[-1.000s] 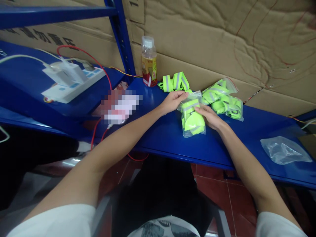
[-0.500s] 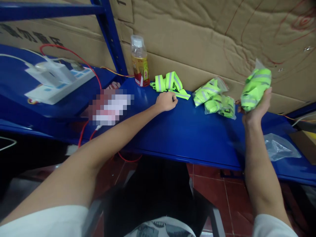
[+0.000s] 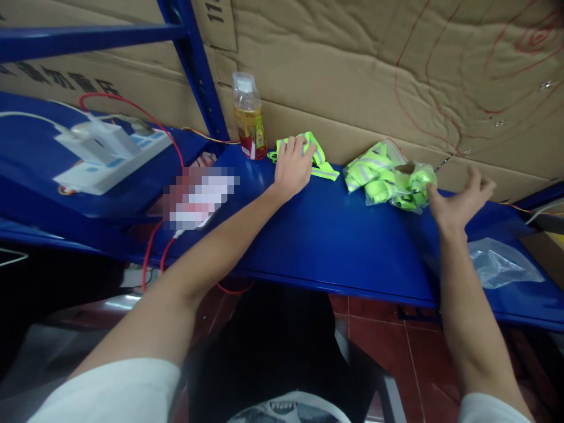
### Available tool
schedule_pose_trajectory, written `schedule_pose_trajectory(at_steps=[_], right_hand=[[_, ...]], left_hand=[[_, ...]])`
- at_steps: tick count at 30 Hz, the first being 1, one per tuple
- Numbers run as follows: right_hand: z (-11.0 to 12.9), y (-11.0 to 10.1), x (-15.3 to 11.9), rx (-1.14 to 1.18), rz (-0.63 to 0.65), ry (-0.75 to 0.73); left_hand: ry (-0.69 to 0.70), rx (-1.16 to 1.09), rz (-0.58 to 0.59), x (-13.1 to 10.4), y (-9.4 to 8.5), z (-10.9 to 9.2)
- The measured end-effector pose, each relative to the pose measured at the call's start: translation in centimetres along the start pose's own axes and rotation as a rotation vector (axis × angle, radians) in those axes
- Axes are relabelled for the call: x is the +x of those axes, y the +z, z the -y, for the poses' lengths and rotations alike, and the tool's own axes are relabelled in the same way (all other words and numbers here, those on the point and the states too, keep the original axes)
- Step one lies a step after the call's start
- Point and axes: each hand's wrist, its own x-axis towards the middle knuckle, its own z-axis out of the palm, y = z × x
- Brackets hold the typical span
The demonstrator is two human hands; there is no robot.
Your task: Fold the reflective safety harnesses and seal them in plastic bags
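My left hand (image 3: pixel 294 167) reaches over a loose yellow-green reflective strap (image 3: pixel 321 157) on the blue shelf, its fingers apart and resting on the strap's folds. Part of the strap is hidden under the fingers. Off to the right, my right hand (image 3: pixel 460 200) is open, thumb and fingers spread, with nothing in it. Its thumb is beside a clear bag of yellow-green reflective straps (image 3: pixel 420 185). That bag lies against other bagged straps (image 3: pixel 372 164), heaped by the cardboard.
A drink bottle (image 3: pixel 249 117) stands at the back. To the left are a white power strip (image 3: pixel 114 161) with chargers and a blurred-out object (image 3: pixel 200 200) on a red cable. An empty-looking plastic bag (image 3: pixel 502 264) and a carton (image 3: pixel 544 252) lie on the right.
My right hand has let go of the bagged straps, which now lie with the other bags. My left hand has opened from a curled pose and moved onto the loose strap.
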Motion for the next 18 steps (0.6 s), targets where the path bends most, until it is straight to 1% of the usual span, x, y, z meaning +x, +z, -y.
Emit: schedule_pose_trajectory(at_steps=[1,2,3,4,5,7,9,10,12,14,16,18], right_hand=[[0.8,-0.6,-0.3,0.001,-0.005,-0.012],[2.1,-1.3,-0.7,0.027,-0.005,-0.086],[3.7,-2.2,-1.4,0.072,-0.028,-0.168],[5.5,-3.0,-2.3,0.119,-0.023,-0.251],[7.6,-3.7,-3.3,0.166,0.019,-0.338],[11.7,-4.2,-5.7,0.260,0.187,-0.523],[15.3,-3.6,-7.9,0.315,0.425,-0.712],[16.8,-2.9,-8.9,0.322,0.501,-0.764],[19.0,-1.1,-10.3,0.331,0.578,-0.791],[20.1,0.7,-11.0,0.326,0.561,-0.756],[20.3,1.8,-11.2,0.317,0.520,-0.700],[19.9,2.1,-11.0,0.319,0.529,-0.652]], left_hand=[[-0.015,0.025,-0.014,0.1,0.2,0.2],[-0.031,0.046,-0.009,0.3,0.5,0.5],[-0.041,0.063,0.010,0.4,0.9,0.7],[-0.044,0.079,0.038,0.4,1.3,0.9],[-0.038,0.092,0.065,0.5,1.7,1.1],[0.009,0.111,0.103,0.6,2.3,1.5],[0.094,0.093,0.112,0.7,2.3,1.9],[0.144,0.064,0.115,0.7,2.2,2.0],[0.240,-0.020,0.122,0.7,1.6,2.2],[0.314,-0.129,0.108,0.6,0.8,2.2],[0.338,-0.283,0.066,0.4,0.1,2.0],[0.306,-0.492,0.026,0.3,-0.2,1.7]])
